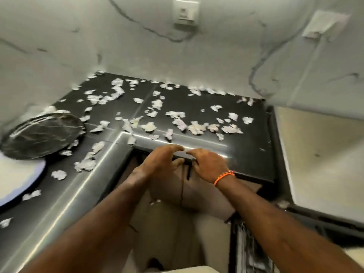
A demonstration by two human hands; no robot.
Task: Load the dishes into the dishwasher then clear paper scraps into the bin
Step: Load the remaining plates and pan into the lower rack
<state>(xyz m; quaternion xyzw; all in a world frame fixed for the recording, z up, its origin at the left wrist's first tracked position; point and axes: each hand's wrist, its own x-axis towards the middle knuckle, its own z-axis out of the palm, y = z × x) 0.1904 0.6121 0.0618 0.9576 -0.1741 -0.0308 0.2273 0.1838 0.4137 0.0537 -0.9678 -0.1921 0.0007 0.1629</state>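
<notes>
Far left: a dark marbled plate lies tilted on the black surface, its lower edge overlapping a white plate with a blue rim that runs out of view at the left edge; both are blurred; a few scraps lie touching or just beside the dark plate's right rim.

Paper scraps are scattered over the surface from the back-left corner across to the right; thickest in a band through the middle and along the foot of the back wall; a small cluster sits near the inner corner of the surface, just right of the plates; single pieces lie along the left run toward the camera; one scrap lies down below on the beige floor.

Centre: left hand hangs over the front edge of the surface, fingers curled loosely, fingertips at the edge; it holds nothing that I can see; right hand sits just beside it, fingers bent the same way, tips near the left hand's, also empty; an orange wristband is on the right wrist; both hands lie near the closest scraps but apart from them.

Below the hands: beige cupboard fronts under the surface.

Right: the surface ends at a dark edge; beyond it a pale beige panel; the white veined wall behind carries two switch plates, one centre top, one upper right.
</notes>
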